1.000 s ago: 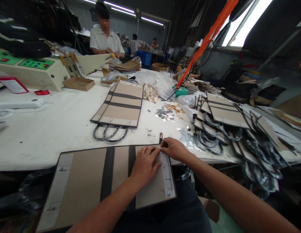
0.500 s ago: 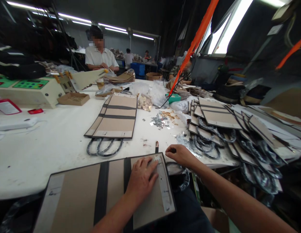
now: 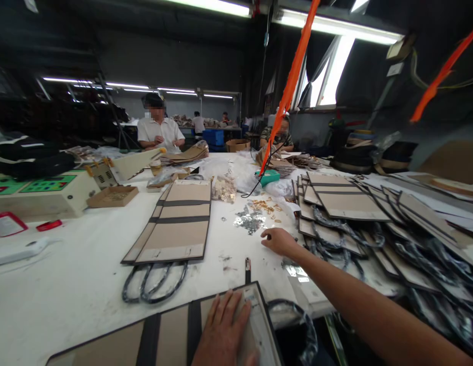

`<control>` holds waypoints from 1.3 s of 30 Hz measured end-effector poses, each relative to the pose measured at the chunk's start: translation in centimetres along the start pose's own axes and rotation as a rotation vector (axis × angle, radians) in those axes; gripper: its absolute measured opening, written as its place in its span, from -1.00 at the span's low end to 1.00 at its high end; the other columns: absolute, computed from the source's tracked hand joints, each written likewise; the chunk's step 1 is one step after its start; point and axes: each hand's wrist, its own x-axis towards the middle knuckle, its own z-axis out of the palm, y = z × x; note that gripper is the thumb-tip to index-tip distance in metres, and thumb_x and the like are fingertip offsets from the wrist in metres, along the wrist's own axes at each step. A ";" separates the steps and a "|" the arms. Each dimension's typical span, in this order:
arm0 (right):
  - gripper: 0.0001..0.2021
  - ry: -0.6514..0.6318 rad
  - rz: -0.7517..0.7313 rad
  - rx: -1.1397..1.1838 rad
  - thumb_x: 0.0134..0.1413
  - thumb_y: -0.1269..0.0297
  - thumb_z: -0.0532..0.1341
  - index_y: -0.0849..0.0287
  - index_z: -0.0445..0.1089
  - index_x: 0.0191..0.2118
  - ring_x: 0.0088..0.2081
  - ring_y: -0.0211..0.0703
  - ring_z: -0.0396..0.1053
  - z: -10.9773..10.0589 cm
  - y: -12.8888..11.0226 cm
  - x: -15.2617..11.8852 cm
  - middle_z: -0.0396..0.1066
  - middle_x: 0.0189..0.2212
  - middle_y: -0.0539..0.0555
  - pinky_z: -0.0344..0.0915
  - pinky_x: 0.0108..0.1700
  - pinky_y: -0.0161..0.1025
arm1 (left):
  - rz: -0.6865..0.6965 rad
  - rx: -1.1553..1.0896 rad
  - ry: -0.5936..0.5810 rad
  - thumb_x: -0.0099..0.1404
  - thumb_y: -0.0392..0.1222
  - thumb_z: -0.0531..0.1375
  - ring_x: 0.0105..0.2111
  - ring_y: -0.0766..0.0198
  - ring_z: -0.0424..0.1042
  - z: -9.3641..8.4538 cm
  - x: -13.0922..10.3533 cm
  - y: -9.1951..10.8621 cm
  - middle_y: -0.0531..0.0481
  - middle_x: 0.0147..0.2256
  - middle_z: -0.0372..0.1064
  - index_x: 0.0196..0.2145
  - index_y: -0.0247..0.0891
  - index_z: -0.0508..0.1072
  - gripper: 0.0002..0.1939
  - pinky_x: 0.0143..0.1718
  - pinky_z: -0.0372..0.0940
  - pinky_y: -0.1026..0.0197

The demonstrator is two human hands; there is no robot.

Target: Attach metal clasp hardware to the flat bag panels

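My left hand (image 3: pixel 224 328) lies flat with spread fingers on a beige bag panel (image 3: pixel 118 339) that has dark bands and dark edging. From the panel's top edge a short dark tab (image 3: pixel 247 274) sticks up, with a shiny metal tip. At its right side hangs a black handle (image 3: pixel 308 328) in clear plastic wrap. Over the table, my right hand (image 3: pixel 279 241) is curled, thumb and fingers drawn together; whatever they hold, if anything, is too small to see. Just beyond it lie silver metal plates (image 3: pixel 249 221) and gold-coloured fittings (image 3: pixel 267 205).
Stacked panels with handles (image 3: pixel 175 218) lie left of centre, and a larger pile (image 3: pixel 347 198) fills the right. A cardboard tray (image 3: pixel 112 196) stands beside a cream machine (image 3: pixel 53 198). Orange strips (image 3: pixel 290 91) hang overhead. Co-workers (image 3: pixel 160 129) sit across the table.
My right hand has moved away from the panel's top corner, forward over the table toward the metal pieces. My left hand stays on the panel. The view has tilted up.
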 end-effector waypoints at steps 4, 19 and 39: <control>-0.65 0.007 0.019 -0.024 0.17 0.16 0.30 0.01 0.60 0.06 -0.02 0.02 0.52 1.4 -1.1 3.7 0.61 -0.01 0.11 0.34 -0.04 -0.20 | 0.037 -0.003 -0.016 0.13 0.43 0.29 0.32 -0.18 0.19 1.2 -0.5 -0.8 -0.20 0.34 0.24 0.42 -0.13 0.16 0.05 0.30 0.16 -0.16; -0.83 -0.023 0.033 0.062 0.07 0.32 0.35 0.20 0.64 -0.21 -0.23 -0.09 0.50 1.1 -1.6 5.5 0.61 -0.26 0.13 0.35 -0.20 -0.27 | -0.250 -0.347 -0.438 0.24 0.02 0.33 0.46 -0.12 -0.07 -5.9 3.4 2.0 -0.17 0.46 -0.01 0.43 -0.11 0.12 -0.12 0.46 -0.11 -0.28; -0.87 -0.458 -0.199 0.264 0.05 0.38 0.26 0.11 0.59 -0.38 -0.37 -0.15 0.44 2.5 -4.6 -16.3 0.56 -0.44 -0.03 0.25 -0.30 -0.29 | -0.272 -0.378 -0.339 0.22 0.42 0.27 0.45 -0.14 -0.06 -5.3 3.0 2.7 -0.19 0.43 0.05 0.40 -0.14 0.18 -0.03 0.48 -0.22 -0.22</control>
